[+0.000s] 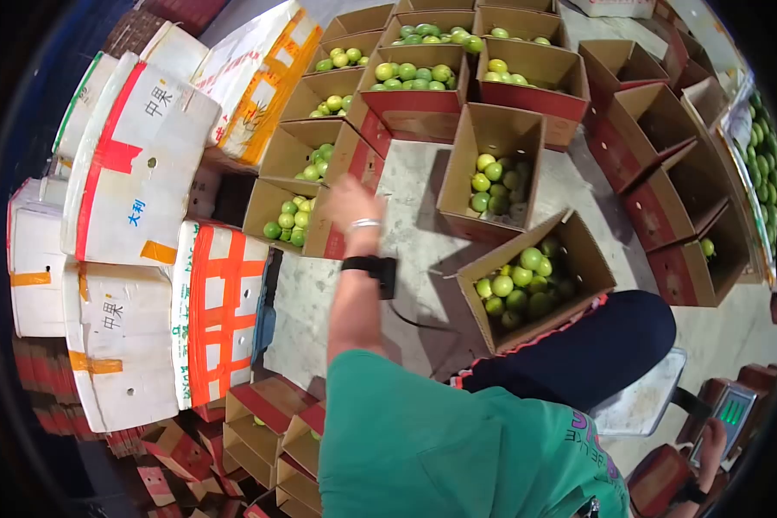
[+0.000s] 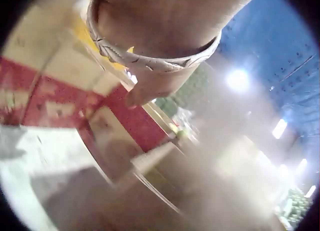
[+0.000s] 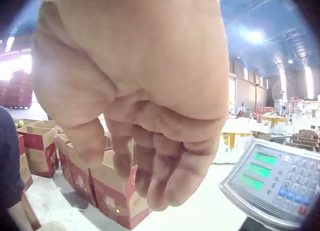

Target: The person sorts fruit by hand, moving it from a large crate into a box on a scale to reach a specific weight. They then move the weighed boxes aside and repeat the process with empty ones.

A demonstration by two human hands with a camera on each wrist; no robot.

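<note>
My left hand (image 1: pixel 354 205), blurred, with a pale bracelet (image 2: pixel 150 61) at its wrist, reaches out beside the cardboard box (image 1: pixel 325 226) of green-yellow round fruit (image 1: pixel 291 220) at left. No object shows in it, and its fingers are mostly hidden in the left wrist view. Close to my lap, a tilted cardboard box (image 1: pixel 591 255) holds more such fruit (image 1: pixel 520 285). Over on the right, my right hand (image 3: pixel 135 91) hangs with loosely bent fingers beside the scale's display panel (image 3: pixel 272 183), whose green digits are lit; nothing is in its palm.
Ahead stands an upright box (image 1: pixel 483 134) partly filled with fruit. Rows of fruit boxes (image 1: pixel 419 116) line the back, and open boxes (image 1: pixel 652 129) stand at right. White foam boxes (image 1: pixel 138 160) are stacked at left. A metal scale platform (image 1: pixel 639 397) lies beside my leg.
</note>
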